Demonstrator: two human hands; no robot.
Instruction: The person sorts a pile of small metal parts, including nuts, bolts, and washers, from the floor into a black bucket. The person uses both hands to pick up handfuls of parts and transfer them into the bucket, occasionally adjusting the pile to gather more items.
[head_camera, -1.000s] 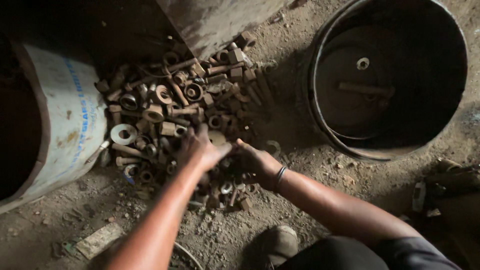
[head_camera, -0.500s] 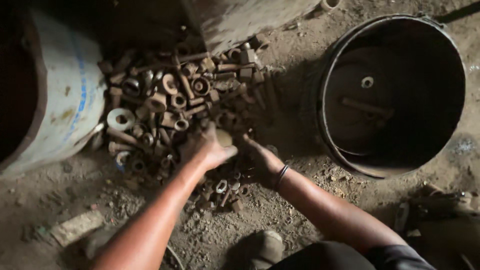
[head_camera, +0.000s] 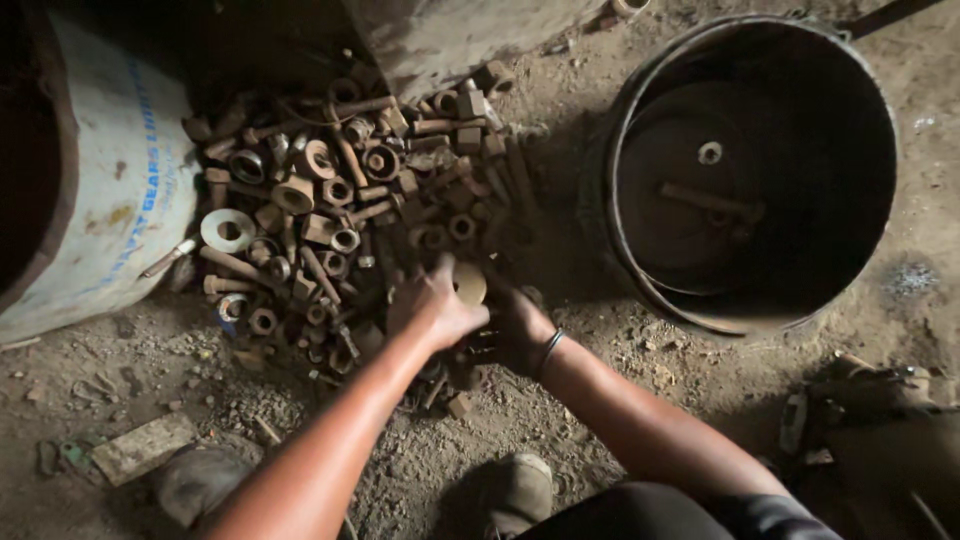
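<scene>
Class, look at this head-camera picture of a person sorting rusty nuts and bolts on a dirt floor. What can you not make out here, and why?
- Right hand: its fingers and any grip, hidden by the left hand in the head view.
- Round disc: partly covered by the left hand, so which hand holds it is unclear.
- White drum: cut off by the left edge.
- Black bucket: its floor is too dark for detail.

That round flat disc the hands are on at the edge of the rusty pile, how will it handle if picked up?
The disc looks like thick metal, so probably stiff and heavy for its size. Being round and flat, it may roll if set on edge. The pile of nuts and bolts around it looks rusty and dusty, so its surface is likely gritty rather than slippery.
</scene>
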